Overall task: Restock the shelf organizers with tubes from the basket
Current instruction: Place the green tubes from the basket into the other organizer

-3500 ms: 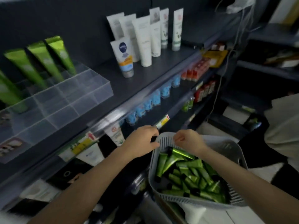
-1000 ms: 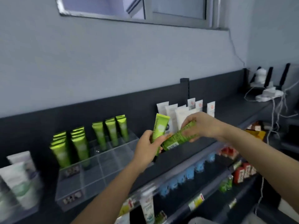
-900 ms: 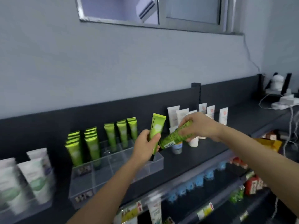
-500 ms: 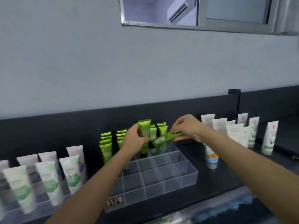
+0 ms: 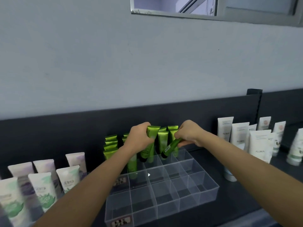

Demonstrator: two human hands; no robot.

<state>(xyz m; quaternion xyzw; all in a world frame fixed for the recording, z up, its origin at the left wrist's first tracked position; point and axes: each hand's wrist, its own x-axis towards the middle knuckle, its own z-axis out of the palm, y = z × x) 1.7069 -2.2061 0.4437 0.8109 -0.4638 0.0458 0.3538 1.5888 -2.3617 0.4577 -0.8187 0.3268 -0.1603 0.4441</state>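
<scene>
A clear plastic organizer [image 5: 193, 196] with many square cells stands on the dark shelf. Green tubes [image 5: 111, 145] stand upright in its back rows. My left hand [image 5: 139, 140] grips one green tube [image 5: 150, 145] upright, cap down, over a cell in the back half. My right hand [image 5: 188, 134] pinches a second green tube [image 5: 170, 147] that slants down to the left, its black cap just above a cell next to the first. The basket is out of view.
White tubes with green and purple prints [image 5: 41, 185] stand left of the organizer. Taller white tubes [image 5: 259, 145] stand to its right. A dark back panel [image 5: 65, 128] and a grey wall rise behind the shelf.
Both hands came up from the basket, each with a green tube, and moved left over the organizer. The tubes have dropped closer to the cells in the last half second.
</scene>
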